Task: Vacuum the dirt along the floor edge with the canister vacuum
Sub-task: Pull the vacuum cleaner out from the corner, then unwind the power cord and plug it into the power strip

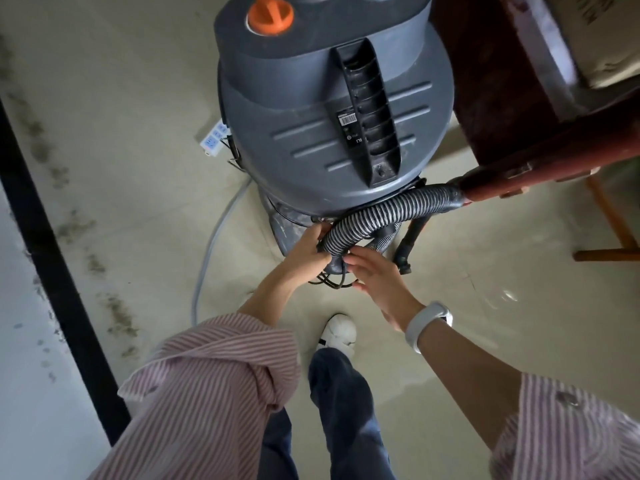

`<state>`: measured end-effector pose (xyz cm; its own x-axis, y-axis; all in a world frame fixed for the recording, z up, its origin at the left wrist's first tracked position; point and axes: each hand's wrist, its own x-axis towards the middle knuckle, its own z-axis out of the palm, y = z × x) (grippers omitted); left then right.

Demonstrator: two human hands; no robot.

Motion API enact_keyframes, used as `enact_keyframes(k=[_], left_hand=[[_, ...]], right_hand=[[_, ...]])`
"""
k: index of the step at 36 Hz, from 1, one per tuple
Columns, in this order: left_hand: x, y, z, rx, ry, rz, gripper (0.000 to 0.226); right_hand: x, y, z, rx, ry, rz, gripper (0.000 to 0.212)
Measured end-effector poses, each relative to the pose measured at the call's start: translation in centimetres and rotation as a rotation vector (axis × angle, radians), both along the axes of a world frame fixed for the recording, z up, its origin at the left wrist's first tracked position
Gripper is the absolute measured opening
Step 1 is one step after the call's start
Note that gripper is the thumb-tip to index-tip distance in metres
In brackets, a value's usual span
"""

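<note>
A big grey canister vacuum (pixel 329 126) with an orange knob (pixel 270 15) stands on the floor in front of me. Its ribbed black hose (pixel 377 216) loops out at the base toward me. My left hand (pixel 306 252) grips the hose loop from the left, fingers curled round it. My right hand (pixel 375 282) reaches in from the right with straight fingers touching the hose's underside, above a bundle of thin black cord (pixel 332 280). Dark dirt (pixel 69 226) lies scattered along the floor edge beside a black baseboard strip (pixel 52 258) on the left.
A white power strip (pixel 214 140) and a grey cable (pixel 211 244) lie left of the vacuum. A dark red wooden chair or table (pixel 519 109) crowds the vacuum's right side. My white shoe (pixel 339 332) stands just behind the hose.
</note>
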<state>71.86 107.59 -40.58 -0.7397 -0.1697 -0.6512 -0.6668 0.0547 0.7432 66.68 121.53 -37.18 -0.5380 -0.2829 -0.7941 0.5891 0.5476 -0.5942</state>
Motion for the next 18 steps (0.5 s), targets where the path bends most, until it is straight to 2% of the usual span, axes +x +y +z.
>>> enact_keyframes(k=[10,13,15,18], left_hand=[[3.2,-2.6,1.0,-0.236,-0.082,-0.183,0.009],[5.3,-2.2,1.0,-0.278,-0.112,-0.227,0.011],[6.2,-2.1,1.1,-0.269,-0.123,-0.175,0.011],[7.2,-2.3,2.8,-0.115,-0.123,0.054,0.012]], right_hand=[[0.7,2.0,-1.8,0.075,0.023,-0.085,0.032],[1.9,2.4,-2.1,0.101,0.008,-0.048,0.033],[3.1,2.6,-2.2,0.117,0.001,-0.013,0.035],[4.8,3.0,-2.4,0.176,0.024,-0.003,0.039]])
